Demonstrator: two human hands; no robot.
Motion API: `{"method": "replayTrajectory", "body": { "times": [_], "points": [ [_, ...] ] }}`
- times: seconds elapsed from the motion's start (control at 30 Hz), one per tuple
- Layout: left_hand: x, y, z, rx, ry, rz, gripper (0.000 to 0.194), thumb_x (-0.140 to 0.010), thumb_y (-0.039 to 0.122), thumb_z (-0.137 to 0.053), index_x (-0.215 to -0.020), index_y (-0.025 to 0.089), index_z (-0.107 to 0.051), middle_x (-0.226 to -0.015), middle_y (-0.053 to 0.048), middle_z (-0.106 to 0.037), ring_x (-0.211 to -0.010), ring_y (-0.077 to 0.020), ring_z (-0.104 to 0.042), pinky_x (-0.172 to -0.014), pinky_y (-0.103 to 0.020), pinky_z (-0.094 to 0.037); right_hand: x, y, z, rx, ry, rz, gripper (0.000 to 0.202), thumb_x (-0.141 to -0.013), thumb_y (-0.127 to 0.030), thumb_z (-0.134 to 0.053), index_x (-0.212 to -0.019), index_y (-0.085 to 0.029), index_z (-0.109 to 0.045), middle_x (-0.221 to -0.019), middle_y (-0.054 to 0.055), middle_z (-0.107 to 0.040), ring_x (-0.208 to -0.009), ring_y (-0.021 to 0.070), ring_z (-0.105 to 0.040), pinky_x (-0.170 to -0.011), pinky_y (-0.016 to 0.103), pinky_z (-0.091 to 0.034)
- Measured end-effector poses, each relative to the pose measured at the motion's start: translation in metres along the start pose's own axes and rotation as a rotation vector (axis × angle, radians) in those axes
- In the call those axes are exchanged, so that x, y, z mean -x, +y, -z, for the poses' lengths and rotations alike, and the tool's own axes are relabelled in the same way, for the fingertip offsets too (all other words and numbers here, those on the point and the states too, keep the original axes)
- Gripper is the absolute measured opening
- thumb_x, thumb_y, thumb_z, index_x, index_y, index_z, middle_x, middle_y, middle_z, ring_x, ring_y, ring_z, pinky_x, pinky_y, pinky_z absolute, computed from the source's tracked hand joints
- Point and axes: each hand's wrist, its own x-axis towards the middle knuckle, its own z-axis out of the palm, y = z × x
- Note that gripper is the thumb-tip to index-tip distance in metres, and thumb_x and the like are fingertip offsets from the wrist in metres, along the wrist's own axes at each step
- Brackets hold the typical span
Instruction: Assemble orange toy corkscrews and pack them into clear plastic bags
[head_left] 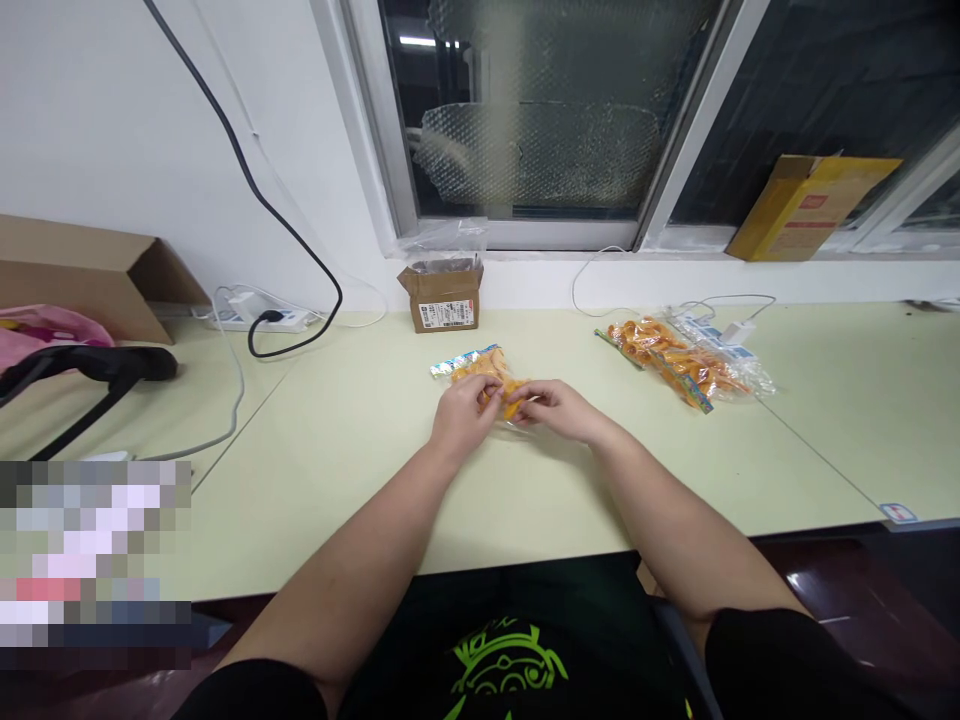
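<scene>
A clear plastic bag (491, 361) with orange pieces inside and a shiny printed header strip lies on the pale table in front of me. My left hand (466, 408) is closed in a pinch on the bag's near part. Close beside it, my right hand (553, 408) has its fingers bent together on the bag's near right end, where orange shows between the two hands. What exactly the fingertips grip is partly hidden. Several similar bags of orange pieces (660, 355) lie in a pile to the right.
A small open cardboard box (446, 297) stands by the wall beneath the window. Power strips with cables (262, 318) sit at the back left; a white adapter (737, 332) lies behind the bag pile. Further left are a black frame (112, 365) and a large carton (75, 265).
</scene>
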Motion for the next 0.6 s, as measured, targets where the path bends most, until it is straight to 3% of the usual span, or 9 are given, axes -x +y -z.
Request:
{"method": "replayTrajectory", "body": {
  "times": [0.13,0.23,0.4,0.6],
  "points": [
    [-0.001,-0.002,0.002,0.001,0.038,-0.016,0.016,-0.095,0.031,-0.058,-0.096,0.019,-0.069,-0.088,-0.006,-0.07,-0.077,-0.0201,-0.061,-0.075,-0.035,-0.048,-0.001,0.006,-0.026,0.489,-0.008,0.281,0.045,-0.086,-0.004,-0.054,-0.127,-0.019,-0.068,-0.122,0.013,-0.069,-0.111,0.0244,-0.067,-0.098,0.045,-0.056],
    [-0.001,-0.002,0.005,0.004,0.033,-0.061,0.017,-0.095,0.031,-0.058,-0.097,0.019,-0.07,-0.089,-0.006,-0.071,-0.079,-0.0204,-0.062,-0.076,-0.035,-0.049,-0.002,0.011,-0.033,0.691,0.021,0.392,0.047,-0.09,-0.005,-0.051,-0.135,-0.016,-0.062,-0.126,0.017,-0.065,-0.123,0.0287,-0.059,-0.106,0.051,-0.051],
    [-0.001,0.002,0.003,0.019,-0.008,-0.149,0.017,-0.097,0.029,-0.056,-0.099,0.021,-0.07,-0.096,-0.008,-0.073,-0.09,-0.0229,-0.065,-0.085,-0.038,-0.05,-0.015,0.028,-0.037,0.739,0.08,0.512,0.039,-0.103,-0.019,-0.043,-0.139,-0.016,-0.057,-0.144,0.019,-0.056,-0.139,0.0282,-0.048,-0.118,0.054,-0.041],
    [0.0,0.005,-0.001,0.052,-0.064,-0.227,0.015,-0.097,0.026,-0.055,-0.095,0.021,-0.069,-0.098,-0.009,-0.072,-0.098,-0.0241,-0.066,-0.091,-0.04,-0.051,-0.033,0.038,-0.043,0.789,0.088,0.468,0.042,-0.1,-0.025,-0.048,-0.139,-0.015,-0.057,-0.144,0.019,-0.058,-0.139,0.0322,-0.048,-0.12,0.058,-0.036]
  ]
}}
